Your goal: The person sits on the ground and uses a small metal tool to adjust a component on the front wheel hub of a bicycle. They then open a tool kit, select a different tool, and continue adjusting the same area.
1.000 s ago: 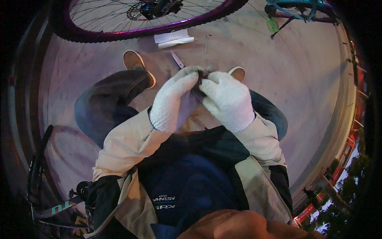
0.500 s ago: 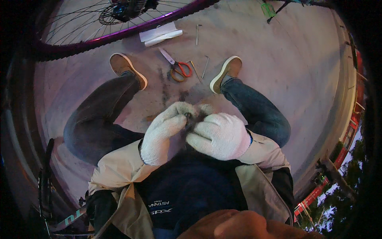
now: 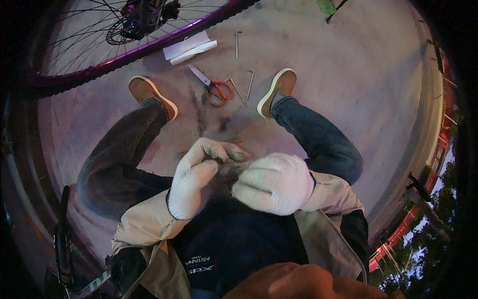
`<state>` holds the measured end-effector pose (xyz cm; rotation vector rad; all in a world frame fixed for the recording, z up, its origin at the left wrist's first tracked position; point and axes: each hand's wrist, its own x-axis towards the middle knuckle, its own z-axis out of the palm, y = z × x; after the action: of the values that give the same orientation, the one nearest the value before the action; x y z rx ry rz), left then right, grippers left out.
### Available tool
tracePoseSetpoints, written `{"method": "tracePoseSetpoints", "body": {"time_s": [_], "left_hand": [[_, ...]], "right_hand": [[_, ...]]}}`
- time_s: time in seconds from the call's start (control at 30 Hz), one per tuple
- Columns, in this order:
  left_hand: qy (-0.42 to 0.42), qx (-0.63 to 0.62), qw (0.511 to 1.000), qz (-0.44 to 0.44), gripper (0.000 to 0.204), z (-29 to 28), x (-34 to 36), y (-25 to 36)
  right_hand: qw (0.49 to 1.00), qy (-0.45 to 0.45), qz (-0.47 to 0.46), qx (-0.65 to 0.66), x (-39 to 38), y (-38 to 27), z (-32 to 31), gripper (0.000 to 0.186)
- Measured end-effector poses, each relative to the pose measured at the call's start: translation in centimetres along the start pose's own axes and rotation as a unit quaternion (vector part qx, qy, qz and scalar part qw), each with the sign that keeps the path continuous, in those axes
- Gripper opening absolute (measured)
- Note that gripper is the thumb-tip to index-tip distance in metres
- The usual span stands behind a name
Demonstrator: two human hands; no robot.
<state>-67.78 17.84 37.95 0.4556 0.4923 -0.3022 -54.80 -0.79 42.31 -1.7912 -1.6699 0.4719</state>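
Observation:
Both my hands wear white knit gloves and meet in front of my chest. My left hand [image 3: 196, 172] is bent, its fingers arched over toward the right one. My right hand [image 3: 274, 184] has its fingers curled inward, knuckles up. Between the fingertips there is something small and dark grey, mostly hidden and too blurred to name; both hands seem closed on it. Beyond them, between my shoes, lie scissors [image 3: 219, 93] with red-orange handles and two L-shaped hex keys, a brassy one [image 3: 237, 90] and a silver one [image 3: 250, 85].
Another hex key [image 3: 237, 45] lies farther off, beside a folded white paper sheet [image 3: 190, 48]. A bicycle wheel [image 3: 149, 50] with a purple rim and brake disc fills the far left. Something green [image 3: 326, 7] shows at the far right. Part of another bicycle [image 3: 62, 249] stands at my left.
My left hand has come slightly nearer, its fingers now arched across toward the right hand rather than pinched upright on a small dark piece. The view has shifted a little.

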Motion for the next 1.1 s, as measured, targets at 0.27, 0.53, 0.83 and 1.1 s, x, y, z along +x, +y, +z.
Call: {"method": "tracePoseSetpoints", "body": {"time_s": [0.27, 0.53, 0.83, 1.1], "left_hand": [[-0.048, 0.048, 0.996, 0.057, 0.043, 1.6, -0.4, 0.7], [-0.079, 0.046, 0.973, 0.214, 0.028, 2.7, -5.5, 4.1], [0.246, -0.12, 0.782, 0.561, 0.029, -17.5, -21.6, 4.0], [0.521, -0.335, 0.704, 0.346, 0.021, -43.2, -12.9, -12.6]], "right_hand": [[0.995, 0.068, 0.049, -0.063, 1.3, -0.5, -1.6, 0.024], [0.927, 0.283, 0.203, 0.138, 3.1, -1.5, -3.0, 0.017], [0.544, 0.172, 0.005, 0.821, 2.9, 2.4, -6.0, 0.023], [0.51, 0.202, 0.006, 0.836, 3.9, 2.7, -6.2, 0.024]]}}
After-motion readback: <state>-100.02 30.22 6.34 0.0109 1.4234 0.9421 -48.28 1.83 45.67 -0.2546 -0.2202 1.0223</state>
